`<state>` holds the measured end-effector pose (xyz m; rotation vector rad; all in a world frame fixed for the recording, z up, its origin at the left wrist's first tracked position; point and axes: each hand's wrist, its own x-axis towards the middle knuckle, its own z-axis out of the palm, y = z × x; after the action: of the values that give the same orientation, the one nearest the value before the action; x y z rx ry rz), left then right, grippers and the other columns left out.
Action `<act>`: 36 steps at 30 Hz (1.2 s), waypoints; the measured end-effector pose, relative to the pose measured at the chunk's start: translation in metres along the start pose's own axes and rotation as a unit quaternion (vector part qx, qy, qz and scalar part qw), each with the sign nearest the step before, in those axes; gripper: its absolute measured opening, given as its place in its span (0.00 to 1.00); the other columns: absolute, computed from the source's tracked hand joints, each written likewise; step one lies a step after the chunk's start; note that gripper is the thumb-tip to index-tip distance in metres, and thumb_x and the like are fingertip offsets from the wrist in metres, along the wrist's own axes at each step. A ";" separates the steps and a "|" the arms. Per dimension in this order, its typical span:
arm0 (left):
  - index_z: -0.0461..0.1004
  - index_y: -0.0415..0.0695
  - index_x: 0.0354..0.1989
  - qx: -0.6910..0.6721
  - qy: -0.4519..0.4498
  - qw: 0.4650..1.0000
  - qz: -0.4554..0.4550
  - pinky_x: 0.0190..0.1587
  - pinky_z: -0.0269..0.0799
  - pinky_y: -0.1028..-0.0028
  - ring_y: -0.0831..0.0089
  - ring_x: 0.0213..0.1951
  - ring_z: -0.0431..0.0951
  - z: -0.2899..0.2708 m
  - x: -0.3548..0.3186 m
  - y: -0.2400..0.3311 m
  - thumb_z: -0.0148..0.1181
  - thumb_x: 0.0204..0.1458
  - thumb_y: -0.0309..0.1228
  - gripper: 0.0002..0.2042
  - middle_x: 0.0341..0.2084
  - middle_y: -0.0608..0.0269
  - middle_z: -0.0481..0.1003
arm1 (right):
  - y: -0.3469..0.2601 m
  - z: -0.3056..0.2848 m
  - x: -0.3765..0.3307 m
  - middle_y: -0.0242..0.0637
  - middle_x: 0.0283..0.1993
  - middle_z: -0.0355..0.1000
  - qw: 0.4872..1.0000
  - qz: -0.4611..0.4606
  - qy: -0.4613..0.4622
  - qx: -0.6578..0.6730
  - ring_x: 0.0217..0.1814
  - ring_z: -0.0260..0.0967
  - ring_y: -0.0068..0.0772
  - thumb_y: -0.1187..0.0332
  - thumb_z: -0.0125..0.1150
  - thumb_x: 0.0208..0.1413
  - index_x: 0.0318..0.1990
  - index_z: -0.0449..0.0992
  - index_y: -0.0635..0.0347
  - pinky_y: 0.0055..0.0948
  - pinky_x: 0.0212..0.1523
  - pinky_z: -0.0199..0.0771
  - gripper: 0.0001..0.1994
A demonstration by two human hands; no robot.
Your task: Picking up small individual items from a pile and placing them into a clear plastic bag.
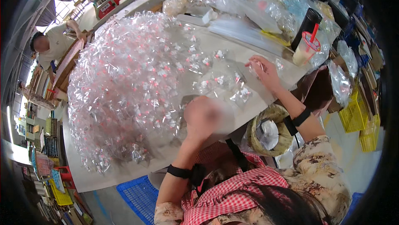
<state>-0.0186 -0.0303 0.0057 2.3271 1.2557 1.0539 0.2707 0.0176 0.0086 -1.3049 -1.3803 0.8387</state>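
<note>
A large heap of small clear plastic packets (124, 75) with pink and white bits inside covers the left of the table (166, 158). My left hand (202, 114) is over the table at the heap's right edge, blurred, so its fingers cannot be made out. Farther right, my right hand (264, 72) is above the table with its fingers apart and nothing seen in them. Several loose packets (220, 81) lie between my hands. One more small packet (279, 64) is just beyond my right hand.
Behind my right hand lie flat clear plastic sheets (241, 33). A drink cup with a red straw (305, 50) and a black tumbler (306, 27) stand at the right edge. Below that edge is a round bin (253, 137). Another person (56, 44) works at far left.
</note>
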 end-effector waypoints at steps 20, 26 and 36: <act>0.72 0.47 0.35 0.151 -0.053 0.987 -0.028 0.62 0.49 0.48 0.41 0.64 0.54 0.011 0.017 0.013 0.66 0.43 0.39 0.15 0.63 0.39 0.55 | 0.018 -0.062 0.001 0.42 0.31 0.74 0.897 -0.084 0.156 -0.405 0.31 0.71 0.36 0.59 0.56 0.58 0.45 0.75 0.56 0.30 0.35 0.70 0.13; 0.70 0.46 0.33 0.086 -0.075 0.993 0.005 0.63 0.50 0.50 0.47 0.63 0.58 0.019 0.023 0.007 0.66 0.40 0.36 0.14 0.63 0.48 0.61 | 0.009 -0.029 -0.003 0.41 0.34 0.76 0.973 -0.050 0.072 -0.214 0.32 0.73 0.31 0.57 0.57 0.59 0.46 0.75 0.56 0.30 0.31 0.72 0.15; 0.69 0.45 0.32 0.037 -0.068 0.997 0.029 0.61 0.53 0.48 0.49 0.61 0.61 0.019 0.021 0.006 0.65 0.40 0.36 0.14 0.60 0.44 0.62 | -0.002 -0.030 0.009 0.42 0.42 0.75 0.906 0.211 0.107 0.351 0.39 0.75 0.35 0.56 0.51 0.63 0.50 0.68 0.61 0.26 0.29 0.77 0.17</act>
<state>0.0056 -0.0153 0.0059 2.4574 1.2016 0.8629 0.2998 0.0213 0.0200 -1.0734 -0.5201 1.2916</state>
